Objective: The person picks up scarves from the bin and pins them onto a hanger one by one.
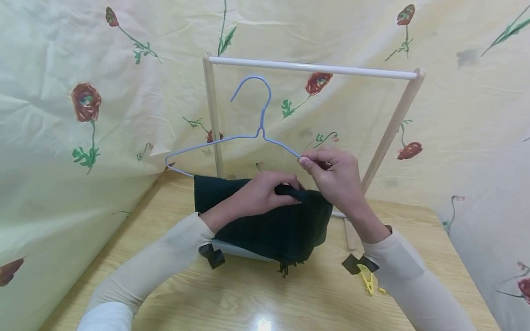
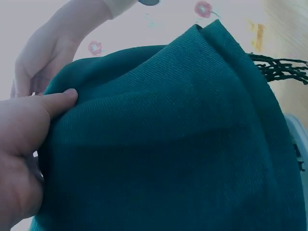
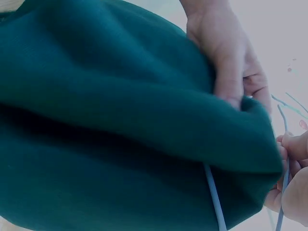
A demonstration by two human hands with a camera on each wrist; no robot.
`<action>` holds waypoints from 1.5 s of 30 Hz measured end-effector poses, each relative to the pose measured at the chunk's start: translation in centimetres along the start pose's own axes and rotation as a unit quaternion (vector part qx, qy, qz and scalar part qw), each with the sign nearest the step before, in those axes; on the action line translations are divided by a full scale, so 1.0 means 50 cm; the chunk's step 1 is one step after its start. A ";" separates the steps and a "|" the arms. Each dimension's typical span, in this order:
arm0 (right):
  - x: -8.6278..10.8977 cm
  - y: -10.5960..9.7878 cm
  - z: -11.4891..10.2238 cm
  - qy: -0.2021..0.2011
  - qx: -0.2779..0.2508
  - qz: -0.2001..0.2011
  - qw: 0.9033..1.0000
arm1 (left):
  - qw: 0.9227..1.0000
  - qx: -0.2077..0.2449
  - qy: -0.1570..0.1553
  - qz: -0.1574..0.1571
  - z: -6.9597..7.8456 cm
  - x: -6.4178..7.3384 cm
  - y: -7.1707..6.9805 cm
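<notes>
A dark green fringed scarf (image 1: 261, 230) hangs folded over the lower bar of a blue hanger (image 1: 262, 118). My left hand (image 1: 268, 191) pinches the scarf's upper edge right of the middle, its thumb lying on the cloth in the left wrist view. With thumb and fingers, my right hand (image 1: 334, 176) grips the hanger's right sloping arm, above the scarf's right end. The hanger's hook points up and its left corner sticks out bare. In the right wrist view a length of the blue bar (image 3: 215, 197) shows beneath the fold; cloth hides the rest.
Behind the hanger stands a rack (image 1: 312, 67) with a white top rail and wooden legs. A pale container (image 1: 242, 251) shows partly under the scarf. A yellow clothespin (image 1: 367, 279) lies on the wooden table (image 1: 221, 308) near the right cuff. Flowered cloth (image 1: 164, 25) surrounds the table.
</notes>
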State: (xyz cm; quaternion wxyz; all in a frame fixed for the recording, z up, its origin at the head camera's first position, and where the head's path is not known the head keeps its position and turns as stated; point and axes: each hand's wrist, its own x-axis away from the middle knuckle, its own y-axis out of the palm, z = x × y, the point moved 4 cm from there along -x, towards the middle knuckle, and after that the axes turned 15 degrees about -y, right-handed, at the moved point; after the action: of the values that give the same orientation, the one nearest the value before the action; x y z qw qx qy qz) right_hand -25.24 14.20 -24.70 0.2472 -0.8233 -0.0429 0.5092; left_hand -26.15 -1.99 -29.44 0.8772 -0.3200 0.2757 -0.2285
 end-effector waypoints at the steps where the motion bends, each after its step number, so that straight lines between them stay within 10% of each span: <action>1: 0.001 0.001 0.001 0.000 0.000 0.000 1.000 | 1.000 0.023 -0.008 0.000 -0.001 -0.001 -0.002; 6: 0.002 0.005 -0.001 0.003 -0.005 0.001 1.000 | 0.995 0.075 -0.064 0.030 -0.002 -0.006 -0.013; 14: -0.001 0.009 -0.024 -0.007 -0.023 0.012 1.000 | 0.984 -0.015 -0.149 0.093 0.000 -0.012 -0.015; 21: -0.008 0.004 -0.020 -0.013 -0.003 0.029 1.000 | 0.992 -0.085 -0.085 0.037 0.008 -0.009 0.000; 29: -0.018 -0.004 -0.022 -0.023 0.003 0.031 0.999 | 0.976 -0.202 -0.076 -0.039 0.014 -0.003 0.012; 45: -0.018 0.014 -0.011 -0.011 0.013 0.011 1.000 | 0.984 -0.155 0.073 0.048 0.023 0.003 0.004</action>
State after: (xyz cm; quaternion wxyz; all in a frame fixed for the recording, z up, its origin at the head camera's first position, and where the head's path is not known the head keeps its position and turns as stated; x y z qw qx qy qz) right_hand -25.33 13.12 -24.08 0.2523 -0.8146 -0.0301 0.5213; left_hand -25.29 -1.43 -28.90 0.8046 -0.4207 0.3860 -0.1633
